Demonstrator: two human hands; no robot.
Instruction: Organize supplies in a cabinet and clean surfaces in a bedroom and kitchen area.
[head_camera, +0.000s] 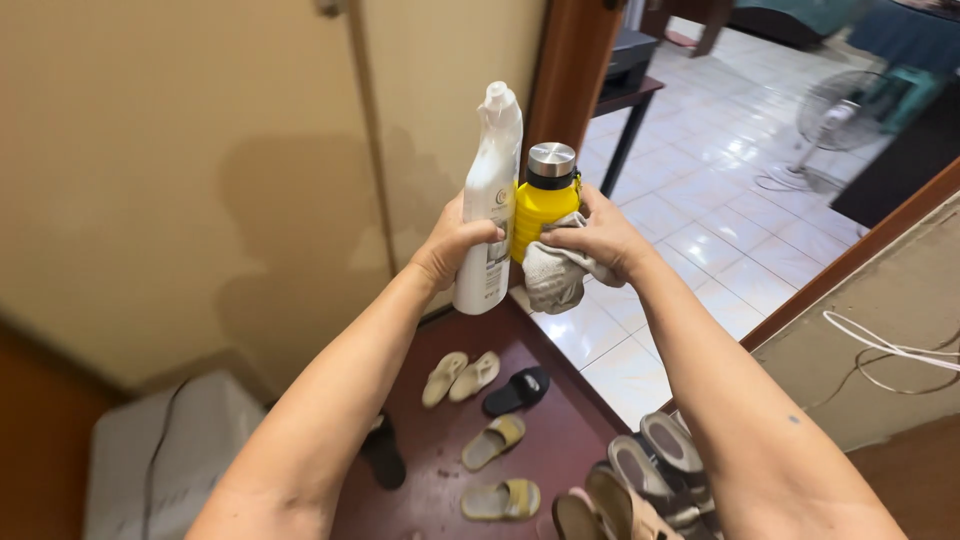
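White spray bottle (489, 200) upright, left hand (452, 243) fingers clamped round it. Beside it, touching, yellow steel-capped flask (543, 205); right hand (600, 237) fingers closed, pressing grey cloth (553, 277) against flask. Sandals (493, 441) on floor below.

- there is only one view, from a camera on the person's head.
- it looks forward and down, along both forearms to the hands, which are close and in the centre.
- below is a dark red floor (450, 440) with sandals; at upper right a tiled room (700, 190), far away.
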